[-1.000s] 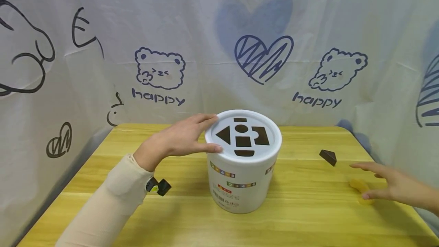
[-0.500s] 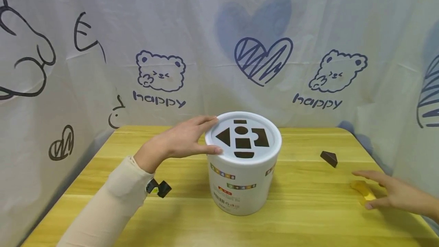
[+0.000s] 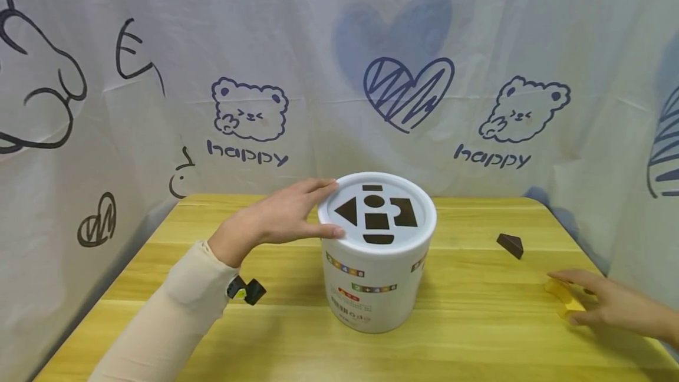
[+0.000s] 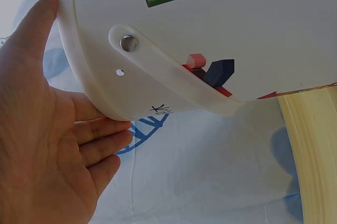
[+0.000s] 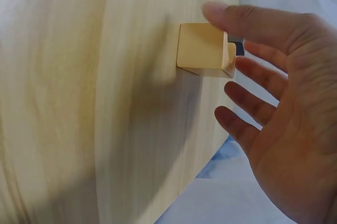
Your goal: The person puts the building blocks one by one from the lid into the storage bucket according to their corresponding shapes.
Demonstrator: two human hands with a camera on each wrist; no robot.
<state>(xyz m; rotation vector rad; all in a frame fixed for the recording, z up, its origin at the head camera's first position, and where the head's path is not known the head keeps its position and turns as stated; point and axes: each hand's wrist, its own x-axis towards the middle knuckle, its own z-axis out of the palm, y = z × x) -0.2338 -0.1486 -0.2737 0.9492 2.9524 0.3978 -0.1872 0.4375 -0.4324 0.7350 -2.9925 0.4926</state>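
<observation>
A white bucket (image 3: 373, 299) stands upright on the table. Dark cutouts of several shapes, among them a triangle, a circle and a square, pierce its white lid (image 3: 405, 238). My left hand (image 3: 283, 216) rests on the lid's left rim, thumb toward me, fingers at the far side. At the right, my right hand (image 3: 620, 305) pinches a yellow arch block (image 3: 564, 299) between thumb and index finger, one at each end. In the right wrist view the thumb touches the corner of the yellow block (image 5: 202, 46), which appears to be on the table; the index fingertip is hidden behind it.
A dark brown triangular block (image 3: 510, 245) lies on the table (image 3: 472, 323) beyond the right hand. The bucket's white handle (image 4: 174, 71) hangs along its side. A printed white curtain (image 3: 329, 46) encloses the table's back and sides.
My right hand has lowered around the yellow arch block, and its thumb and index finger have closed onto the ends. The left hand and bucket stay in place.
</observation>
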